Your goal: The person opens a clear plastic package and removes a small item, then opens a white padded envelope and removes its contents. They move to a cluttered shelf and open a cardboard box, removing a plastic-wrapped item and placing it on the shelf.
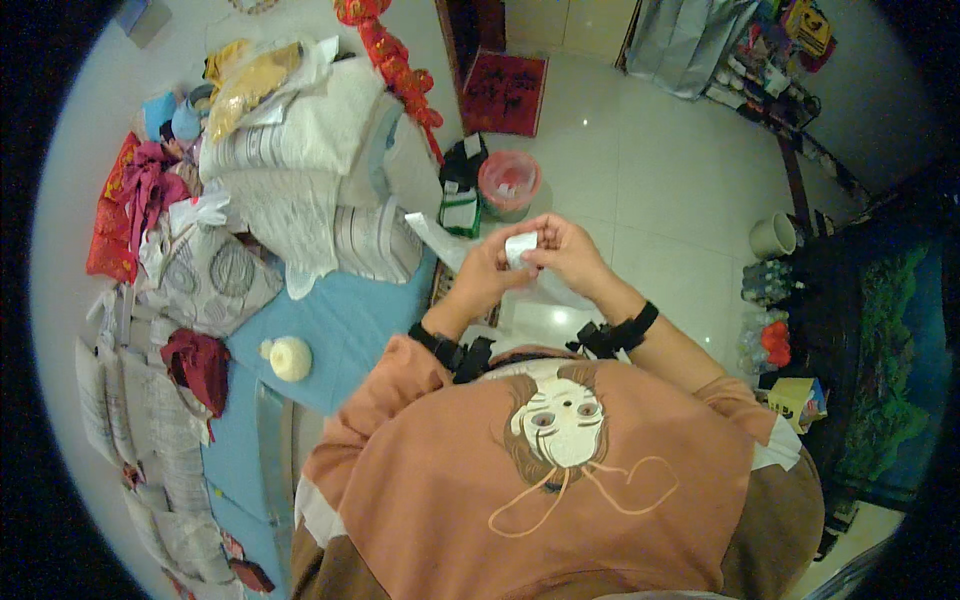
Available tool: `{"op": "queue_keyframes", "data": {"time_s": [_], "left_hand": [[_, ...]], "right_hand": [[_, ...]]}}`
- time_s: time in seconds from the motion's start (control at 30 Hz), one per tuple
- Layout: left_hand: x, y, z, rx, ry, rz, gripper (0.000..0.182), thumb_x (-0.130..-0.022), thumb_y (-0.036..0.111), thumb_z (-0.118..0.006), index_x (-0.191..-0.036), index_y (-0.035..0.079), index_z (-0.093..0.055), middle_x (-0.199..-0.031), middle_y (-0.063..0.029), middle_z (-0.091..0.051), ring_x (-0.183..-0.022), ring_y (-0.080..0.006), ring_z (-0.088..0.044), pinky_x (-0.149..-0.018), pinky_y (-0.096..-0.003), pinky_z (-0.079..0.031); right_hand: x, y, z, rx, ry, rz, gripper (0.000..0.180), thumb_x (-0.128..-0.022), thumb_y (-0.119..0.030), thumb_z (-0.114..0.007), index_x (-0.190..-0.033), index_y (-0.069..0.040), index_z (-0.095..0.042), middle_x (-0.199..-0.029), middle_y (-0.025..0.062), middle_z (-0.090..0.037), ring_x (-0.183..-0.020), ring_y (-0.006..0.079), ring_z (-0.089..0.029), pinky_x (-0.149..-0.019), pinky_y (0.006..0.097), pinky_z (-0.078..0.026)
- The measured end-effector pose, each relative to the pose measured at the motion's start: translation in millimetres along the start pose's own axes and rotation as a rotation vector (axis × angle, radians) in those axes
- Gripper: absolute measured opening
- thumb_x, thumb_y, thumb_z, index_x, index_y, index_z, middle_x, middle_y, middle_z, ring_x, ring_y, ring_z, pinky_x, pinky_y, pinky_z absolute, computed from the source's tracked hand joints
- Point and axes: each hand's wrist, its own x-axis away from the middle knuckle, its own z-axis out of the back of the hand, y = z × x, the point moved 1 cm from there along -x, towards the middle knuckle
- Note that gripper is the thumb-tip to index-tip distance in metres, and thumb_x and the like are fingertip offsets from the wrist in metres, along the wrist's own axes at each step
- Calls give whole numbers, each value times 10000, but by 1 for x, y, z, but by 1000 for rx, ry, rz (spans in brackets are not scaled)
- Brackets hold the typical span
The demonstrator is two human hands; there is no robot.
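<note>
Both hands are raised before my chest, close together over the floor. Between them is a small rolled or folded white piece (521, 247), paper or thin plastic; which one I cannot tell. My left hand (486, 261) curls around its left side. With thumb and fingers, my right hand (568, 251) pinches it from the right. A whitish strip (439, 238) sticks out past the left hand towards the sofa, its end free. More thin, translucent material (562, 291) hangs below the right hand, partly hidden by it.
A pink-rimmed bin (510, 180) stands just beyond my hands, beside a green-and-black bag (459, 206). On the left, a blue-covered sofa (330, 315) bears folded bedding (292, 161), cushions and a cream round object (289, 358). Bottles (766, 281) and a pail (772, 235) stand right.
</note>
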Motion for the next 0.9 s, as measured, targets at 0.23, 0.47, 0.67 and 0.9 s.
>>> {"op": "queue_keyframes", "data": {"time_s": [0.23, 0.47, 0.67, 0.9], "left_hand": [[-9, -21, 0, 133, 118, -30, 446, -846, -5, -674, -1269, 6, -536, -925, -52, -664, -780, -107, -623, -636, -247, -513], [-5, -14, -6, 259, 62, 12, 277, -832, -19, -694, -1096, 4, -613, -916, -71, -689, -792, -133, -654, -635, -261, -536], [-6, -6, -5, 245, 83, 58, 198, -868, 103, -694, -1042, 31, -633, -882, -45, -685, -743, -117, -640, -613, -258, -533], [0, -2, -2, 288, 61, 48, 164, -890, 154, -676, -992, 28, -649, -890, -39, -675, -754, -122, -636, -635, -281, -556]], "right_hand": [[6, -4, -6, 354, 122, 188, 88, -858, -141, -665, -874, -57, -646, -850, 55, -637, -772, 153, -611, -710, 296, -496], [24, -16, -3, 378, 230, 348, 121, -838, -153, -705, -831, -36, -678, -898, 59, -578, -846, 166, -568, -758, 285, -458], [20, -13, 8, 368, 179, 208, 127, -827, -157, -715, -784, -41, -683, -879, 43, -594, -859, 160, -567, -770, 287, -448], [22, -16, 9, 357, 185, 313, 102, -835, -126, -696, -804, -33, -669, -876, 49, -628, -850, 160, -588, -796, 288, -461]]}}
